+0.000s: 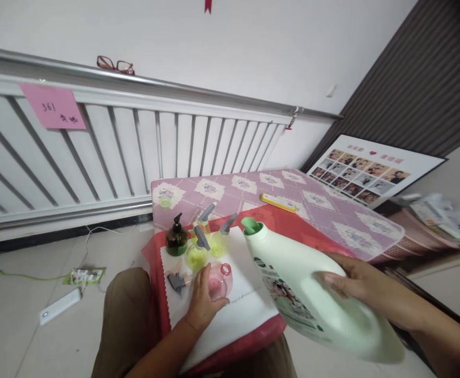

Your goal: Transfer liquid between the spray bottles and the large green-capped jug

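Observation:
My left hand is closed around a small pink bottle with its neck uncapped, resting on a white cloth. My right hand grips a large pale green jug with a green spout, tilted with the spout toward the pink bottle. A grey spray head lies left of my left hand. Behind it stand a dark brown pump bottle and three yellow-green spray bottles.
The cloth lies on a red mat over a low table with a pink patterned cover. A yellow object lies on the table. A white radiator with glasses on top stands behind. A white power bank lies on the floor.

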Demonstrator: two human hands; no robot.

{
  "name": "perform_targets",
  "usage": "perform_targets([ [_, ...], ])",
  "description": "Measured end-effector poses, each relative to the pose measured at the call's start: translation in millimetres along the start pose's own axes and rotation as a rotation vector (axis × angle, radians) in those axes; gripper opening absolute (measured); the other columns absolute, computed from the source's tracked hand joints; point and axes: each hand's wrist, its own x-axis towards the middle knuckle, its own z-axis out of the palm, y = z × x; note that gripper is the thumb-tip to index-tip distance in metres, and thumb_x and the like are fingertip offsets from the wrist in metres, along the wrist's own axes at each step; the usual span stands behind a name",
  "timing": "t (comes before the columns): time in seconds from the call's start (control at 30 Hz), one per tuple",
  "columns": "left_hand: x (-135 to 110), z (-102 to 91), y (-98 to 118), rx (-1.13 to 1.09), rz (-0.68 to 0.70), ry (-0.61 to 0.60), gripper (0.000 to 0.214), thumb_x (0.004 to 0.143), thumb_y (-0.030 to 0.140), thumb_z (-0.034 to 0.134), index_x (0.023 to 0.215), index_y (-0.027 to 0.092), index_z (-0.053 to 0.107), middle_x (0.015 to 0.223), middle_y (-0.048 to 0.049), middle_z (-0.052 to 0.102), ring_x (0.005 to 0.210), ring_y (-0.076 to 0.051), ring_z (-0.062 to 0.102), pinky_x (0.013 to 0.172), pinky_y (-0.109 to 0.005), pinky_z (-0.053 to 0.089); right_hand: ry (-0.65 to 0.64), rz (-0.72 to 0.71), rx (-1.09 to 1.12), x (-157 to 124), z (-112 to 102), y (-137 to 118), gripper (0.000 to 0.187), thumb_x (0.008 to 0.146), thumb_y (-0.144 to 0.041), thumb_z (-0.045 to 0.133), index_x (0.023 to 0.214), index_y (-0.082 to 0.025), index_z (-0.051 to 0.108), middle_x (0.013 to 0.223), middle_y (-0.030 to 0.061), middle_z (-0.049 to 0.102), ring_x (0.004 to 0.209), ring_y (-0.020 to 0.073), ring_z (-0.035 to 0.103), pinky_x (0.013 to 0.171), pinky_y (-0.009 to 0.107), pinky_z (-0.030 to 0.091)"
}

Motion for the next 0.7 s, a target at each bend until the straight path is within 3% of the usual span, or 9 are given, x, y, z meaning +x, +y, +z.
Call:
perform_targets([
  [0.07,0,1.3,-1,0.001,0.002,0.007,0.096,0.055,0.021,0.075,0.138,0.018,0.026,0.14,-0.0139,0.038,0.134,-0.031,0.033,0.113,-0.046,0.025,-0.055,0.004,0.229,-7,3,11,0.033,0.073,-0.055,0.062,0.092,-0.028,0.064,0.083,0.0011,0.07,0.074,0.0244,0.066,0.061,0.029,0.051],
  [0.2,0,2.8,-1,0.011,0.016,0.023,0.094,0.055,0.018,0.074,0.137,0.016,0.028,0.141,-0.0145,0.037,0.135,-0.031,0.031,0.113,-0.046,0.024,-0.087,-0.029,0.532,-22,18,12,0.031,0.071,-0.051,0.068,0.063,-0.023,0.059,0.06,-0.0038,0.055,0.054,0.0134,0.049,0.051,0.022,0.039],
  [0.4,-4,1.0,2,0.036,0.056,0.05,0.096,0.056,0.02,0.073,0.138,0.013,0.024,0.141,-0.0167,0.036,0.134,-0.031,0.033,0.113,-0.046,0.025,-0.045,0.019,0.845,-48,43,-14,0.025,0.071,-0.05,0.068,0.066,-0.025,0.063,0.061,-0.0011,0.057,0.057,0.0148,0.05,0.055,0.024,0.043],
  [0.5,-11,-11.5,9,0.041,0.087,0.08,0.088,0.064,0.023,0.068,0.139,0.014,0.021,0.142,-0.0174,0.033,0.135,-0.031,0.03,0.113,-0.049,0.024,-0.018,0.034,0.962,-60,51,-26,0.025,0.071,-0.051,0.066,0.067,-0.026,0.065,0.063,0.0006,0.058,0.059,0.017,0.053,0.056,0.028,0.046],
  [0.6,-17,-42.7,38,0.005,0.171,0.134,0.068,0.078,0.029,0.057,0.137,0.02,0.025,0.143,-0.0147,0.033,0.134,-0.03,0.031,0.109,-0.051,0.03,0.011,0.024,1.067,-71,62,-43,0.023,0.075,-0.047,0.066,0.071,-0.024,0.067,0.069,0.0018,0.059,0.063,0.0167,0.053,0.06,0.029,0.049],
  [0.7,-22,-86.4,95,-0.058,0.256,0.115,0.047,0.084,0.033,0.052,0.129,0.027,0.041,0.134,-0.0086,0.046,0.125,-0.026,0.043,0.102,-0.043,0.04,0.08,-0.045,1.194,-77,80,-64,0.018,0.077,-0.042,0.065,0.084,-0.026,0.065,0.074,0.0014,0.059,0.068,0.0167,0.054,0.064,0.029,0.05],
])
